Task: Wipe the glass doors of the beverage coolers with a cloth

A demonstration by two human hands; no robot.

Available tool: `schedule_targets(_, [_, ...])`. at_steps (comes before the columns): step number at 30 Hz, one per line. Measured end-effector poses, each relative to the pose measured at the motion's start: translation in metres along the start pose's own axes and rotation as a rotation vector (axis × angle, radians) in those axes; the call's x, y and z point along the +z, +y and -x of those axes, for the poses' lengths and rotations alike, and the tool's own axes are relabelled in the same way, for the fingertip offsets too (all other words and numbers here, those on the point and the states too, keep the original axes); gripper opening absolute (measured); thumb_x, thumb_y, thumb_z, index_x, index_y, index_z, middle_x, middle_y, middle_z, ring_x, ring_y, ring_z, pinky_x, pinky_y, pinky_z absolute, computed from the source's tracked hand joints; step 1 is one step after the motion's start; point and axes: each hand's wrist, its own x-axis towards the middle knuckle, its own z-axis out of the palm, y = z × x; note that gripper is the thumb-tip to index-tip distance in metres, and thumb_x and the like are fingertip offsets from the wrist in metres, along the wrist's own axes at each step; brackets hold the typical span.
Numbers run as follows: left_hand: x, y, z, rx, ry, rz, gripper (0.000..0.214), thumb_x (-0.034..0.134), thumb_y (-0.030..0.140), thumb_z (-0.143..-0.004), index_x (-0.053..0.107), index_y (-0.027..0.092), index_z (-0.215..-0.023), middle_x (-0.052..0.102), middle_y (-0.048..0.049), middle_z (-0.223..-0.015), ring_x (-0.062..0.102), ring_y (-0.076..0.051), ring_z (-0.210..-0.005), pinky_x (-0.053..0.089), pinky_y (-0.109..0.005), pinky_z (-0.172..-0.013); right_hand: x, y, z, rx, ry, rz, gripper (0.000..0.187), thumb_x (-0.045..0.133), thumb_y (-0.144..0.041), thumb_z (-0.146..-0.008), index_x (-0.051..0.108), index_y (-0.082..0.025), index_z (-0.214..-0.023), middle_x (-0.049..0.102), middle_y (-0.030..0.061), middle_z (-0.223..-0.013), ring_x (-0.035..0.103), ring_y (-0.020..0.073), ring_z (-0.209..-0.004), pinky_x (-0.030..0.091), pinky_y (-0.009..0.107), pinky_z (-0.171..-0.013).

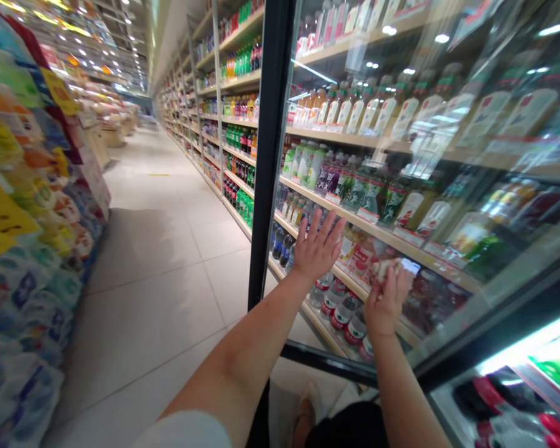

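Observation:
In front of me stands a glass door (317,361) in a black frame, swung open. My left hand (317,246) lies flat with spread fingers at the pane, near the frame's left upright. To its right, my right hand (388,302) has its fingers bent around a crumpled whitish cloth (383,271), held at the glass. Beside those fingers is a small bright patch; I cannot tell if it is a reflection. Rows of drink bottles (371,193) show in the pane.
Shelves of bottles (240,143) run along the aisle beyond the door. Shrink-wrapped packs (23,292) are stacked at the left, beside the tiled floor (158,274). At the lower right, dark bottles with red caps (518,410) lie inside a lit cooler.

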Motion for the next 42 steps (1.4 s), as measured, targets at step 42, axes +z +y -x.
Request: schedule_targets(42, [0.0,-0.002,0.002,-0.004,-0.044,0.019,0.057,0.056,0.037,-0.101,0.046,0.022,-0.156,0.03,-0.0068,-0.165,0.004,-0.028,-0.158,0.004,-0.053,-0.131,0.032,-0.048,-0.056,0.009,-0.138,-0.034,0.057,0.041,-0.014,-0.102,0.034,-0.02,-0.159,0.041,0.0158,-0.159,0.026,0.0257,-0.156,0.026,0.055,-0.126])
